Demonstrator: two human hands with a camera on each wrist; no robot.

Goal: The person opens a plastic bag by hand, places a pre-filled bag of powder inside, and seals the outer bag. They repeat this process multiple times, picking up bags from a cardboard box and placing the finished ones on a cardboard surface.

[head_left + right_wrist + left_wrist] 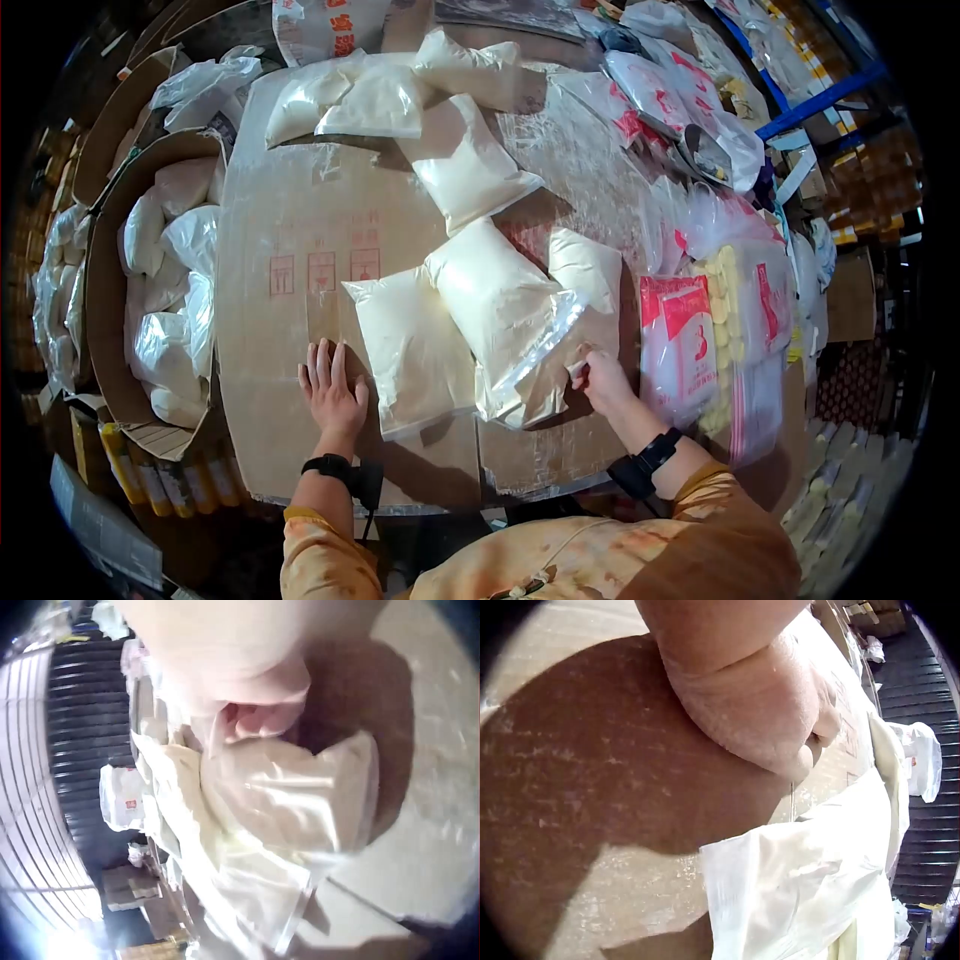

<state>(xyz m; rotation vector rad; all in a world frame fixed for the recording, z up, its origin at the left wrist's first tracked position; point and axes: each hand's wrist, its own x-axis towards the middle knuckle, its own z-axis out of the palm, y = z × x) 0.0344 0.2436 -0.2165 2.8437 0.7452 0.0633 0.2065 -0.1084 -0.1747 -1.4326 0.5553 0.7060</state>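
Observation:
My left hand [335,390] lies with fingers spread on the cardboard [270,350], just left of a clear plastic bag of cream-coloured powder [412,345]. In the left wrist view, the left hand [757,712] rests close to the corner of a bag [802,877]. My right hand [603,380] pinches the edge of a powder bag at the right side of the pile. Its fingers [262,720] are curled over the bag [292,795] in the right wrist view. A large powder bag [495,280] lies on top, and another powder bag [590,265] sits behind it.
More powder bags [465,170] lie toward the back. At the left stands an open carton [105,330] full of filled bags. Red-printed plastic packs [680,340] are stacked at the right, below a blue metal bar [820,103].

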